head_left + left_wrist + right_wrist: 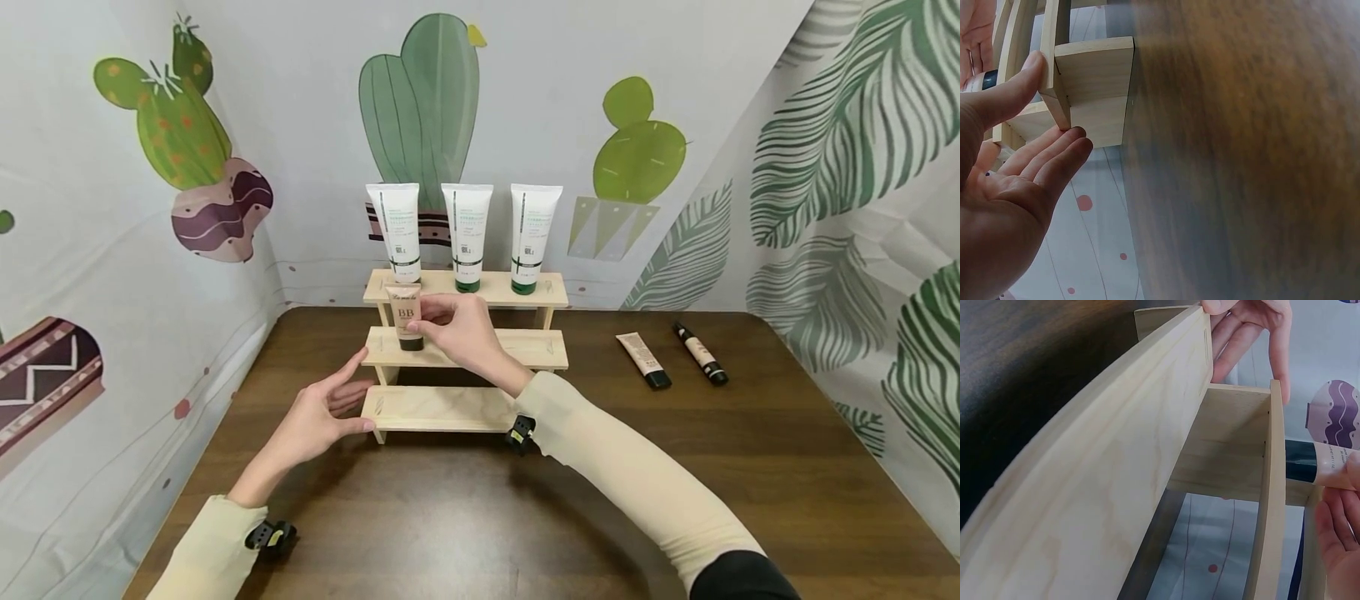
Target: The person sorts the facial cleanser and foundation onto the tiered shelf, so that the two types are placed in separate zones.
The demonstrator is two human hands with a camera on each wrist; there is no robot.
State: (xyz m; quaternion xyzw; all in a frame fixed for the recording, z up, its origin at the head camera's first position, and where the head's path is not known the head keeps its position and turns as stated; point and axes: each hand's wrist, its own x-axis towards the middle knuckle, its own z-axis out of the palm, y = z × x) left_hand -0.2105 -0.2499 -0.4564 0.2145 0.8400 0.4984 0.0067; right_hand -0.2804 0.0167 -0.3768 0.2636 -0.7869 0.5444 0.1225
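Observation:
A small beige BB cream tube [406, 312] with a black cap stands cap-down at the left end of the middle tier of a three-tier wooden stand [442, 408]. My right hand [465, 335] pinches this tube from its right side between thumb and fingers. At the stand's left end is my left hand [315, 421], its thumb touching the bottom tier and its extended fingers against the side, as the left wrist view shows. In the right wrist view the tube's black cap [1300, 461] meets the tier's surface.
Three white tubes with green caps [468, 229] stand in a row on the top tier. To the right on the brown table [465, 517] lie another beige tube [640, 357] and a slim black-ended tube [699, 352]. A cactus-print cloth [315, 167] hangs behind.

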